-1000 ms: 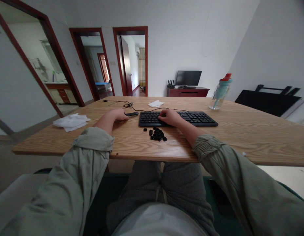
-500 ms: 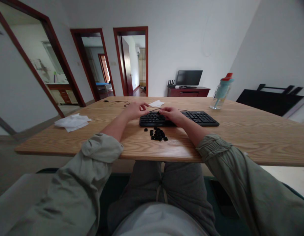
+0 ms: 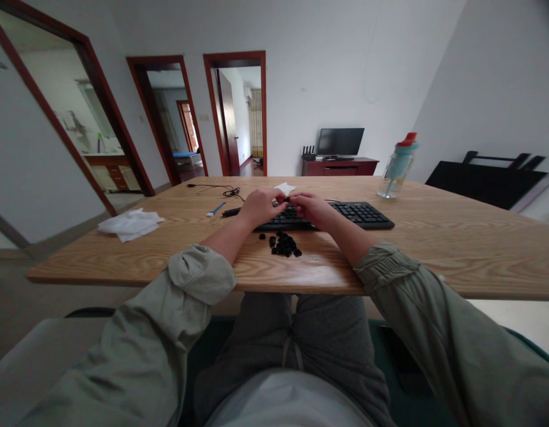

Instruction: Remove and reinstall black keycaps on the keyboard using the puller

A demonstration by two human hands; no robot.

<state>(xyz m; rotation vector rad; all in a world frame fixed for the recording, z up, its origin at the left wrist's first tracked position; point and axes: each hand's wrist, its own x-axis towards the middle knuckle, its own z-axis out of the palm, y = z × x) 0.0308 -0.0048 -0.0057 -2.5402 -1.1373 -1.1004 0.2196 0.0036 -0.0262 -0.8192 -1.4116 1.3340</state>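
A black keyboard [image 3: 366, 214] lies on the wooden table in front of me, its left half partly covered by my hands. Above that half, my left hand [image 3: 262, 206] and my right hand [image 3: 313, 209] meet fingertip to fingertip. Both are closed in a pinch on a small black keycap [image 3: 287, 200], mostly hidden by the fingers. A loose pile of black keycaps [image 3: 286, 244] sits on the table just below the keyboard. One single keycap [image 3: 262, 236] lies apart to the left of the pile.
Left of the keyboard lie a small blue-handled brush [image 3: 218, 208], a black stick-like tool [image 3: 230, 212] and a coiled cable [image 3: 231, 191]. Crumpled white tissues [image 3: 131, 225] rest farther left, another tissue [image 3: 284, 188] behind my hands. A clear water bottle [image 3: 393, 169] stands at back right.
My left hand has moved right to meet my right hand and closed from a looser pose. The brush and black tool now show, where my left arm covered them.
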